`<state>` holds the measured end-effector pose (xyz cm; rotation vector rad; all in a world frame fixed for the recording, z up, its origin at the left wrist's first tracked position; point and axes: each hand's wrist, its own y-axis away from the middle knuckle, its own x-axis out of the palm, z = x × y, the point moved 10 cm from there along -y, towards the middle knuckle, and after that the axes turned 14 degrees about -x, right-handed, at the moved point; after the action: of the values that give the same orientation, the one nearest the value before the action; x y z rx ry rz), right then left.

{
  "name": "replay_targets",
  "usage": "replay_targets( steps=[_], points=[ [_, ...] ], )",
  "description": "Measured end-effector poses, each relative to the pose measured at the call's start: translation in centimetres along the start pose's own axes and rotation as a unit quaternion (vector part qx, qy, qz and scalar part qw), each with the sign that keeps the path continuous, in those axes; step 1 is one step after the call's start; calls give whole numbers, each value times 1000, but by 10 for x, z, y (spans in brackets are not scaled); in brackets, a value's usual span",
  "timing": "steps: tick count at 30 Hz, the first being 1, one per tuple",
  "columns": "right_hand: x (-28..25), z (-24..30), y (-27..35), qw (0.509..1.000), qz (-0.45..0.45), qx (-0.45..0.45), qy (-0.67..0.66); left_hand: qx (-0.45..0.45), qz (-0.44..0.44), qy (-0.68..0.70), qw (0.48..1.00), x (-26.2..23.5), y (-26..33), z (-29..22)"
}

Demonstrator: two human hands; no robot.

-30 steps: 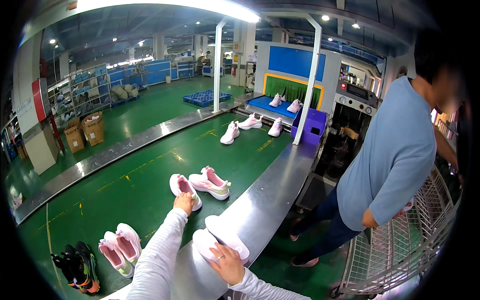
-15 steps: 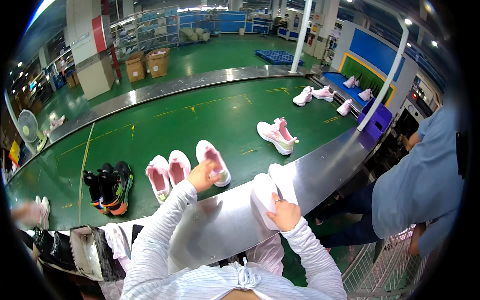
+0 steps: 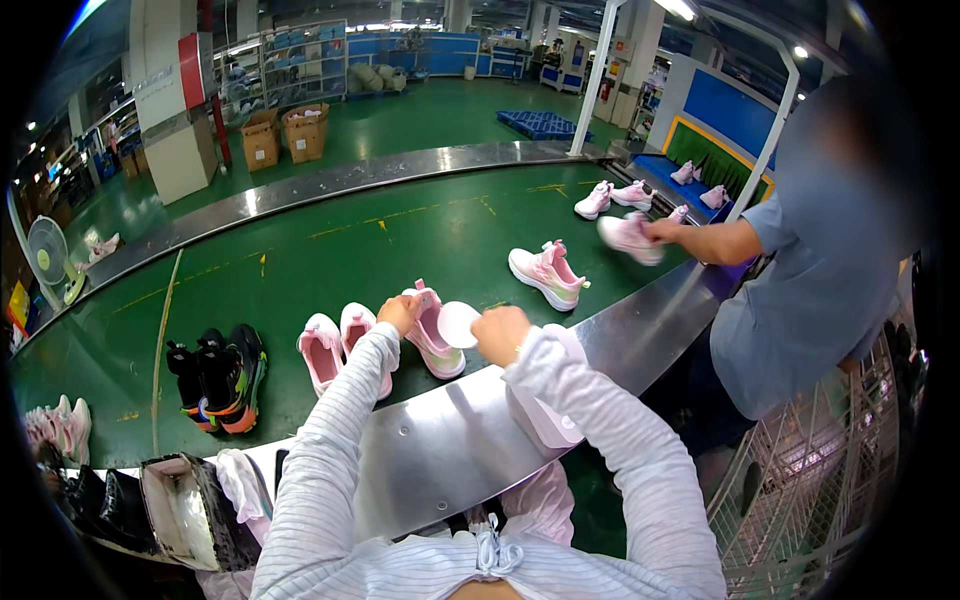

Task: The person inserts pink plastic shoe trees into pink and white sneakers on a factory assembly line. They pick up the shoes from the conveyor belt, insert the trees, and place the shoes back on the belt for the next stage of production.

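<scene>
Hands (image 3: 399,313) (image 3: 502,334) flank a pink shoe (image 3: 432,338) and white insole (image 3: 459,325).

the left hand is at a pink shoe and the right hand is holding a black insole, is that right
Not quite: the insole in the right hand is white, not black, as the head view shows. The left hand is at a pink shoe.

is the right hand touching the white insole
Touching. The head view shows it: the right hand grips the white insole by its right-hand edge, with no gap between the fingers and the insole.
</scene>
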<state>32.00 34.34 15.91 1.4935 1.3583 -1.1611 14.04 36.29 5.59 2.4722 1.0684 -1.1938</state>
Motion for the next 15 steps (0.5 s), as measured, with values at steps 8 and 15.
replay_targets(
  steps=[8, 15],
  points=[
    [50, 16, -76, 993, 94, -59, -52, 20, -12, 79, 997, -2, 11, -3],
    [144, -12, -108, 947, -62, 165, -270, 33, -28, 65, 997, 11, 9, 5]
  ],
)
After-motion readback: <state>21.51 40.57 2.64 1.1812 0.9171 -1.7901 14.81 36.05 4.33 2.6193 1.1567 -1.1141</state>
